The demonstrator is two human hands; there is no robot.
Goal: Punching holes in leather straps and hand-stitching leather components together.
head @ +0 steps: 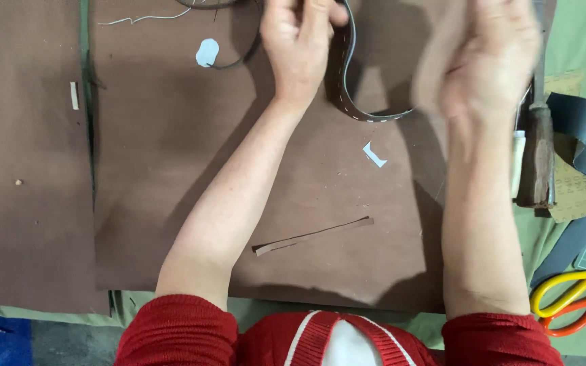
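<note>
Hands at a stitched strap

Left hand pinches the dark stitched leather strap, which curls down to its right. Right hand is blurred; its grip cannot be told. Just beyond it lies a wooden-handled tool; below, a thin leather strip on brown leather sheet.

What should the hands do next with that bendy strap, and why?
Probably pull the loose end taut with the right hand. The left hand grips the dark stitched strap near its top, and the strap curls slack across the brown sheet. The right hand is blurred, so its grip is unclear.
</note>
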